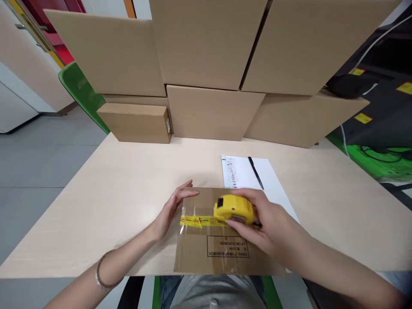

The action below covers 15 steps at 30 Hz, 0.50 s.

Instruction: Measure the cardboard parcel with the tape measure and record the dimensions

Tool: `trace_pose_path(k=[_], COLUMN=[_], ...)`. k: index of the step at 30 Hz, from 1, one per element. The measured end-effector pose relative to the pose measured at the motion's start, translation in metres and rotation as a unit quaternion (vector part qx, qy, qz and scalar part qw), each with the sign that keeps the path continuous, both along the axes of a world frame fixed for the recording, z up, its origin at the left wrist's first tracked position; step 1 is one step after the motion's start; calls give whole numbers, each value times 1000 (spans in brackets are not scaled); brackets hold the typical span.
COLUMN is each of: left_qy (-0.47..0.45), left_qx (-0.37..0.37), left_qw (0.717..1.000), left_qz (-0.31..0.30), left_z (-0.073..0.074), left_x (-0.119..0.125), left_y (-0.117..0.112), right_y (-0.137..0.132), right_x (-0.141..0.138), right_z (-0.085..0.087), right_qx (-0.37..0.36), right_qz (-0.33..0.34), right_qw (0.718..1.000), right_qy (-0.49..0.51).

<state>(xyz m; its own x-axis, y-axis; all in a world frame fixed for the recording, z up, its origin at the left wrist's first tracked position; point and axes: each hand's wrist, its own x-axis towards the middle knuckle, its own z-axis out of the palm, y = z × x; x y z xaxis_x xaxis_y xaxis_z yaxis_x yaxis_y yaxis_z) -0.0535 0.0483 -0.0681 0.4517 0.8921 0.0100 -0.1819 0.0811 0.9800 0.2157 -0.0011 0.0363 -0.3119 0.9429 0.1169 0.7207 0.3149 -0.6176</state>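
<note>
A yellow tape measure (234,208) is gripped in my right hand (268,223), just over the right part of a flat cardboard box (196,253). The box lies near the front edge of the table, with yellow printed tape (195,221) across it and a framed block of upside-down print below. My left hand (170,208) rests at the box's upper left corner, its fingers stretched out and holding nothing. No drawn-out blade can be made out on the tape measure.
Behind the box, a white sheet (247,171) with printed lines carries a black pen (255,173). Large cardboard boxes (212,43) are stacked along the table's (128,180) back edge, with a smaller box (141,124) at the left. A green chair (83,94) stands beyond.
</note>
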Motion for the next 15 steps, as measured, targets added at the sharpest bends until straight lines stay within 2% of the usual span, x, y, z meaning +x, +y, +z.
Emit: trace_pose_path(k=[2, 4, 6, 8, 12, 15], left_qy=[-8, -16, -11, 9, 43, 47], left_qx=[-5, -23, -26, 11, 107, 118], left_qw=[1000, 1000, 1000, 1000, 992, 990], left_qz=[5, 10, 9, 1, -49, -68], left_z=[-2, -5, -7, -7, -2, 2], left_x=[0, -1, -3, -5, -9, -10], left_y=[0, 0, 0, 1, 5, 7], right_y=[16, 28, 35, 36, 31, 24], right_x=[-21, -42, -59, -67, -53, -14], right_z=[12, 18, 17, 13, 8, 10], right_qx=[26, 16, -6, -24, -48, -66], right_qz=[50, 118, 174, 199, 186, 133], right_qw=[998, 992, 983, 977, 981, 989], right_qy=[-12, -33, -62, -75, -40, -20])
